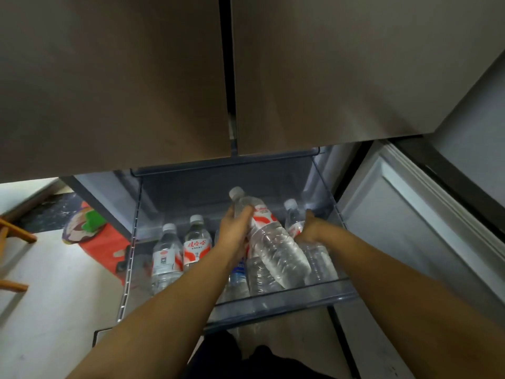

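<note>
Head view: we record an open clear plastic drawer [273, 300] below 2 closed refrigerator doors [109, 77]. The left hand [235, 231] grips a tilted water bottle [276, 250] at its shoulder, fingers curled round it. The bottle slants over others in the drawer's middle. The right hand [308, 231] wraps its fingers round a second water bottle [293, 214] just beside it, near the drawer's right wall. 2 upright bottles [196, 247] stand at the left.
</note>
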The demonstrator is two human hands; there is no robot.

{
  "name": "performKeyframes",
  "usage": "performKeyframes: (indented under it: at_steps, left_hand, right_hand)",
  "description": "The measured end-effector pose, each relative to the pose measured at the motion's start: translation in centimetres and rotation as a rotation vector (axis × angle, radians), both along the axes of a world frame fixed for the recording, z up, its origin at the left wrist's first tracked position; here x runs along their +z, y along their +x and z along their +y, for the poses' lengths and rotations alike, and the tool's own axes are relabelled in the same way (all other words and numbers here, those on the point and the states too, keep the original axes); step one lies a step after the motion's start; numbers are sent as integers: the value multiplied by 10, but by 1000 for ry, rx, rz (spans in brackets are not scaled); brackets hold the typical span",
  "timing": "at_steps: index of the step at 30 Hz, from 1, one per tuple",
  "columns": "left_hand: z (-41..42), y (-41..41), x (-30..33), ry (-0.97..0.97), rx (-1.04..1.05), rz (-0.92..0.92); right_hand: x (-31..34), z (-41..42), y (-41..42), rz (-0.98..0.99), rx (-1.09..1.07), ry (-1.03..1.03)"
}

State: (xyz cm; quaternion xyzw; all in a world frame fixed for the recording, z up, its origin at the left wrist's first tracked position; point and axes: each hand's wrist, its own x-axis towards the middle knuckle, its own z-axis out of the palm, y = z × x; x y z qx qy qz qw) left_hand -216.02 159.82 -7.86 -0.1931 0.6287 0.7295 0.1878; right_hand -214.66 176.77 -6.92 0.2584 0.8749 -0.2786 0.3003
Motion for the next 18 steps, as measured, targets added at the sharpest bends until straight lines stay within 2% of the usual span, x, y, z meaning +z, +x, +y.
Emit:
performKeyframes:
  at_steps: [3, 6, 8, 12, 14, 18]
  left_hand:
    - [-6, -1, 5, 245, 105, -191]
    - [-11, -3, 6, 526, 97, -298]
    - [-13, -1, 7, 637, 70, -382]
    - [-16, 3, 12, 687, -70, -487]
    - [-21, 4, 20, 719, -104, -476]
    - [-18, 8, 38, 573, -215, -381]
  right_hand:
    - [3, 11, -13, 71, -166, -213]
    - [11, 21, -18, 96, -353, -541]
    - [21, 26, -14, 83, -443, -724]
    - [30, 30, -8, 93, -539, -986]
    - [34, 27, -4, 107, -572, -1055]
    - [39, 18, 2, 162, -632, -1113]
